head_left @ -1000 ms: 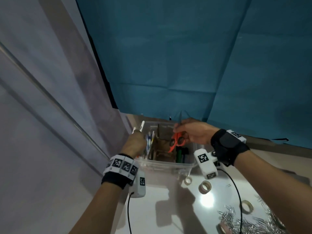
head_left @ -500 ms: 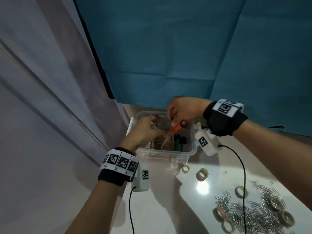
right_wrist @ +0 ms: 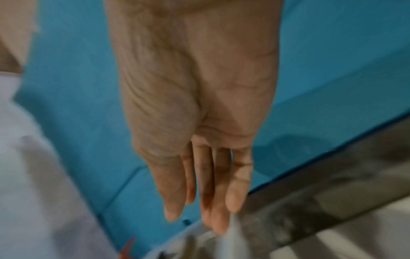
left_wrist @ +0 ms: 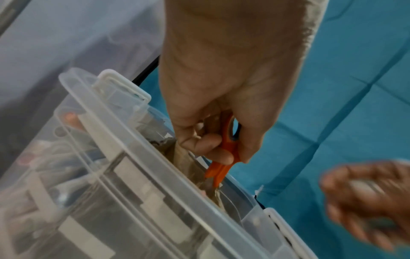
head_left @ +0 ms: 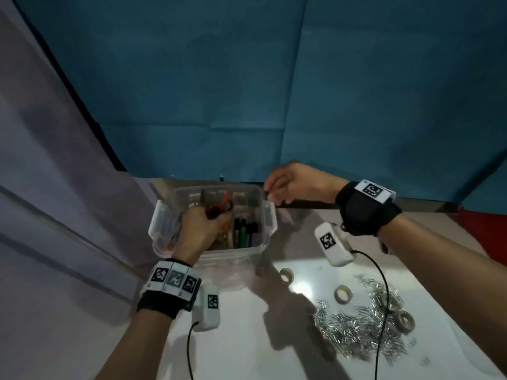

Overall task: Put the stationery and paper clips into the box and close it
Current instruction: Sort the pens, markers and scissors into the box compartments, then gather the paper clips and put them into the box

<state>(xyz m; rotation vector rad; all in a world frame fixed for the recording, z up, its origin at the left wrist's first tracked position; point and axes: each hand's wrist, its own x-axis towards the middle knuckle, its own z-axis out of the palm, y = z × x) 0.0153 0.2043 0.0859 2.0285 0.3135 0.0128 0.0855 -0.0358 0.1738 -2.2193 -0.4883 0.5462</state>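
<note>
The left hand (left_wrist: 221,84) grips orange scissors (left_wrist: 224,157) inside the clear plastic box (head_left: 263,242); the right hand (right_wrist: 199,122), fingers straight and empty, hovers beyond the box's far right corner.

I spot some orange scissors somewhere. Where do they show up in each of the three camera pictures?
Head: scissors in the left hand, inside the box, upper middle of the picture.
Left wrist: centre of the picture, orange handle pinched by the fingers, blades pointing down into the box.
Right wrist: only an orange sliver at the bottom edge, likely the scissors.
Shared landmark: the blue backdrop.
</note>
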